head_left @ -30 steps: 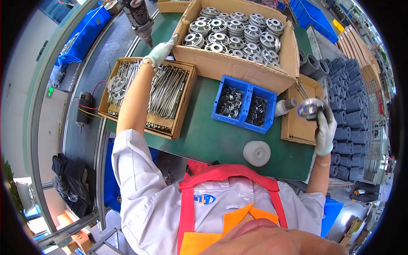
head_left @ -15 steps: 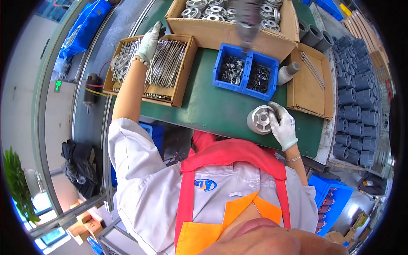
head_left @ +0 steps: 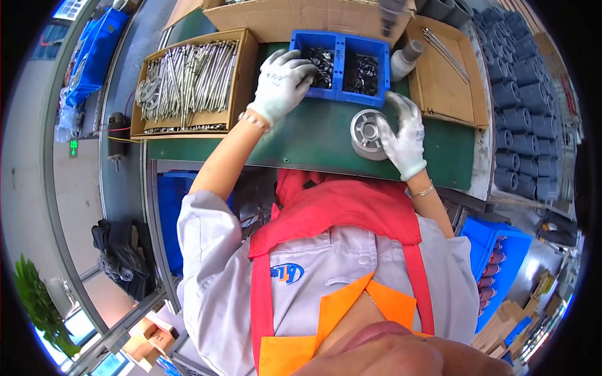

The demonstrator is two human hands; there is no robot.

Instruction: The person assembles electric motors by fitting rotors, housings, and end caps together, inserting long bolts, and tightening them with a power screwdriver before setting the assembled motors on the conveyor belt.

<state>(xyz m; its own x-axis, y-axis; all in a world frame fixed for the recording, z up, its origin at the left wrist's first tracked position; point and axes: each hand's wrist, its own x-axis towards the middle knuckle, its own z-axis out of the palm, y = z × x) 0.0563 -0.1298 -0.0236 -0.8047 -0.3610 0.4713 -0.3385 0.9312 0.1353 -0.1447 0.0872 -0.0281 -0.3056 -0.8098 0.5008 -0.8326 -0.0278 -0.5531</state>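
Note:
My left hand (head_left: pixel 282 84), in a white glove, is at the left wall of a blue two-part bin (head_left: pixel 339 94). Its fingers are spread and loosely bent toward the left compartment, which holds small dark and shiny metal parts (head_left: pixel 322 66); nothing shows in them. On the green bench top stands a round silver metal housing (head_left: pixel 369 134) with a spoked top and a central hole. Beside its right edge is my gloved right hand (head_left: pixel 404 135), fingers apart and thumb at the rim. The other compartment holds black small parts (head_left: pixel 362 76).
A cardboard box of long metal rods (head_left: pixel 200 81) lies to the left. Right of the bin stand a white bottle (head_left: pixel 404 61) and a shallow carton (head_left: pixel 442 88) with a few rods. A large carton (head_left: pixel 301 17) is behind; grey cylinders (head_left: pixel 517 122) are stacked at far right. A tool hangs above (head_left: pixel 391 14).
My left hand has moved right from the rod box to the blue bin. My right hand's fingers have spread beside the metal housing. The whole view has shifted.

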